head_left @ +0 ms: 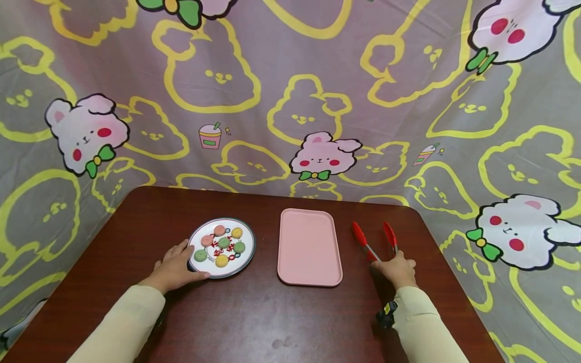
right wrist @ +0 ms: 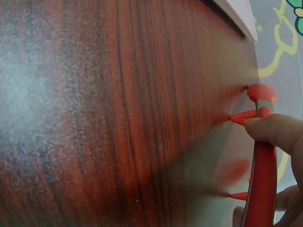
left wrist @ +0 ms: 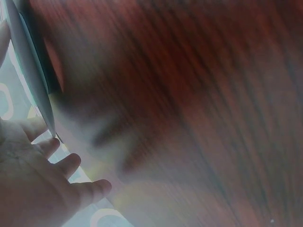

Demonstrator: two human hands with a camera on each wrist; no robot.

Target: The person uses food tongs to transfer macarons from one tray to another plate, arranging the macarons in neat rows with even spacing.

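In the head view, a white plate (head_left: 206,265) with a dark rim carries several small round pink, yellow and green macarons (head_left: 224,242). My left hand (head_left: 172,266) rests at the plate's left side, thumb along the near rim. The left wrist view shows the left hand's fingers (left wrist: 78,189) fairly straight, touching the plate's edge (left wrist: 33,71). On the right, my right hand (head_left: 398,270) holds red-tipped tongs (head_left: 359,235), their two arms spread apart and pointing away from me. Up close, the right thumb (right wrist: 274,130) presses the tongs' red handle (right wrist: 264,175).
Between the two hands lies a pink rectangular tray (head_left: 309,247). Everything sits on a dark brown wooden table (head_left: 254,317). A patterned curtain (head_left: 254,121) hangs behind the table and along both sides.
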